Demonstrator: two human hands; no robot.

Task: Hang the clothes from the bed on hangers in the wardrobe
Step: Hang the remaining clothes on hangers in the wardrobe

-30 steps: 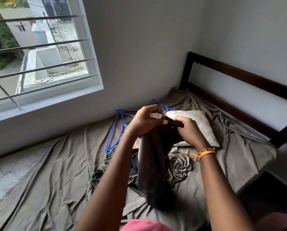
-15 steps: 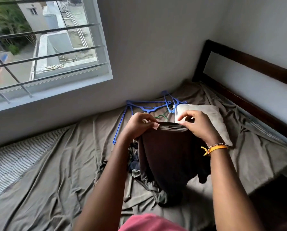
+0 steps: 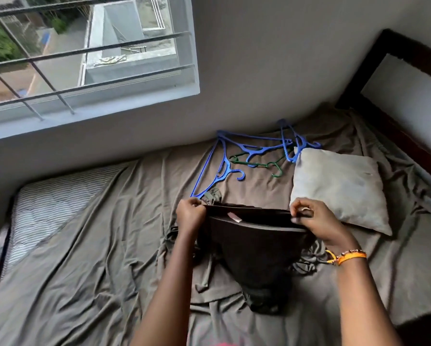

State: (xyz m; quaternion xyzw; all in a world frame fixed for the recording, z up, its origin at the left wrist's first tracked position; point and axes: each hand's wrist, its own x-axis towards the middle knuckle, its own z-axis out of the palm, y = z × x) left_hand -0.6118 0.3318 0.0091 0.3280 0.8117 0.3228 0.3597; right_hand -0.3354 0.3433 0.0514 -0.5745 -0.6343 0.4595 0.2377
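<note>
Dark garment: a dark brown piece of clothing (image 3: 257, 248) is held up over the bed (image 3: 84, 245), stretched flat along its top edge between both hands, with the rest hanging down so the bottom bunches on the sheet.
Left hand: the left hand (image 3: 190, 216) has its fingers curled round the left corner of the top edge, gripping it tight.
Right hand: the right hand (image 3: 314, 218) pinches the right corner between thumb and curled fingers; an orange bracelet (image 3: 349, 255) sits on that wrist.
Label: a small pale tag (image 3: 233, 217) shows just inside the top edge, nearer the left hand.
Other clothes: more crumpled greyish clothes (image 3: 209, 275) lie under and beside the hanging garment, mostly covered by it, so I honestly can't tell how many pieces there are.
Hangers: a tangle of blue hangers (image 3: 234, 156) with a green hanger (image 3: 259, 164) lies past the hands, near the wall; one blue one disappears behind the pillow (image 3: 339, 188).
Hard to make out: what kind of garment it is.
Change: half a second ago the hands were closer together; now they've pulled apart and the top edge is stretched wide. The view has tipped down a bit too.
</note>
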